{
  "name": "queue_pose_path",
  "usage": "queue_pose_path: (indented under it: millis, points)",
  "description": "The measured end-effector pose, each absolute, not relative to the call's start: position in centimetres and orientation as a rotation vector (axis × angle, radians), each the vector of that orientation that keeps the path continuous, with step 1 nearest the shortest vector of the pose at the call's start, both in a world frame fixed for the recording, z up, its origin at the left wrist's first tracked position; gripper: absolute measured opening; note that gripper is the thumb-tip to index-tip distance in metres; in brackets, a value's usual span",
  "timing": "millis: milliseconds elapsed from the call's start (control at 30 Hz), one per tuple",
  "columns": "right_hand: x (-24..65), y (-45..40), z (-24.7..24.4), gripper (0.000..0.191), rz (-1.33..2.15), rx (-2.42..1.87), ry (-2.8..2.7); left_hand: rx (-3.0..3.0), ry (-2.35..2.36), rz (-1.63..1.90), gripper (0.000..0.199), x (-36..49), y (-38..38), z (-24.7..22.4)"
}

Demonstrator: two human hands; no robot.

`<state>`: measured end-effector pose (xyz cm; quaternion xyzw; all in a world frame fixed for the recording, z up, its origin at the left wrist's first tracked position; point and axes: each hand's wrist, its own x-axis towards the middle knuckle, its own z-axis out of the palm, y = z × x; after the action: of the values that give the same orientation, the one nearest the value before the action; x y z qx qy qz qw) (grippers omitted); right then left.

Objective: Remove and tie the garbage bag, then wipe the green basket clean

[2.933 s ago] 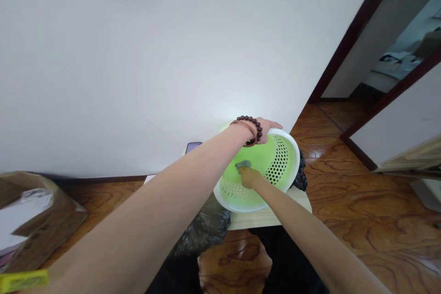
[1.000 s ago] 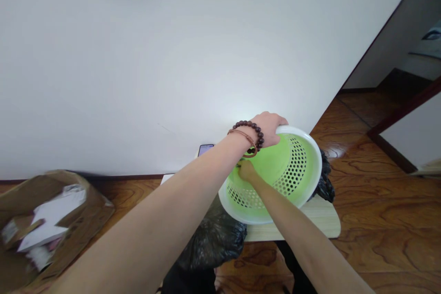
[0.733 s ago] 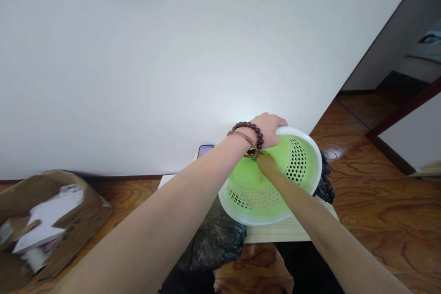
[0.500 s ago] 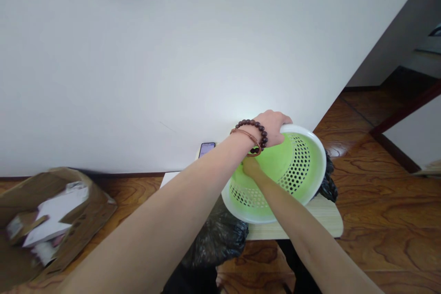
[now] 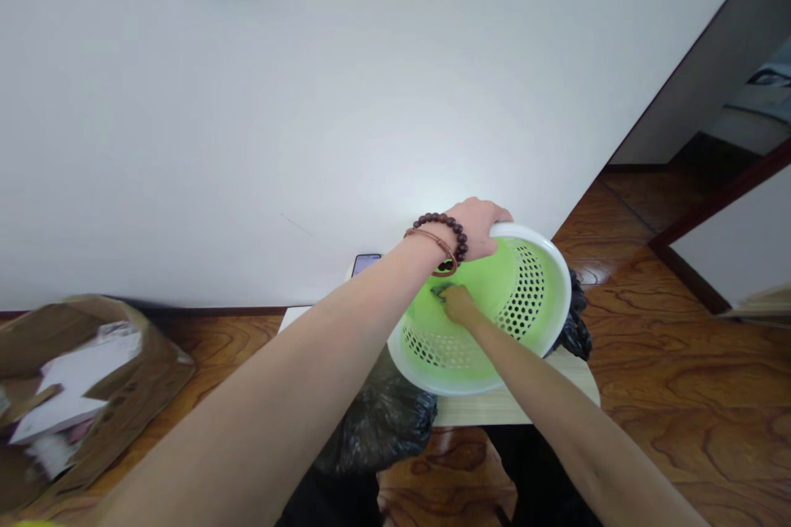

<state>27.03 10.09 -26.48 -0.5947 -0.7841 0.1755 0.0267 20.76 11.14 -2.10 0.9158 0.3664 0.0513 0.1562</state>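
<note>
A round green basin with a white rim (image 5: pixel 561 296) and holes in its sides rests tilted on a small light wooden stool (image 5: pixel 494 412). My left hand (image 5: pixel 479 226), with a beaded bracelet and a brown band at the wrist, grips the basin's far rim. Inside the basin, my right hand (image 5: pixel 457 302) is closed on a small grey cloth (image 5: pixel 441 289) against the green surface. My left forearm hides part of the basin's left side.
Black plastic bags (image 5: pixel 386 420) hang beside the stool at left and right. A phone (image 5: pixel 364 263) lies by the white wall (image 5: pixel 309 99). At the left, an open cardboard box (image 5: pixel 154 370) with papers stands on the wooden floor (image 5: pixel 667 362).
My right hand has shifted within the basin, and the grey cloth at its fingers now shows. My left hand keeps its grip on the rim. The whole view has shifted slightly.
</note>
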Motion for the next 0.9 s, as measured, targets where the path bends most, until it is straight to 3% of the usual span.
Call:
queue_pose_path:
  millis: [167,400,500,700,900]
  points:
    - [24.0,8.1,-26.8,0.041,0.575,-1.729,-2.438,2.642,1.026,0.17,0.053,20.7,11.5,-2.3]
    - [32.8,9.3,-24.7,0.036,0.21,-1.912,-2.532,2.598,1.044,0.217,0.05,20.7,11.2,-2.1]
    - [29.9,8.8,-25.0,0.039,0.396,-2.018,-2.378,2.612,1.013,0.24,0.047,20.6,11.0,-1.9]
    - [22.5,7.0,-26.0,0.045,0.671,-1.719,-2.289,2.588,1.04,0.236,0.05,20.2,11.0,-1.7]
    - [30.9,8.0,-24.8,0.037,0.434,-1.856,-2.514,2.621,1.044,0.249,0.049,20.2,11.1,-1.9]
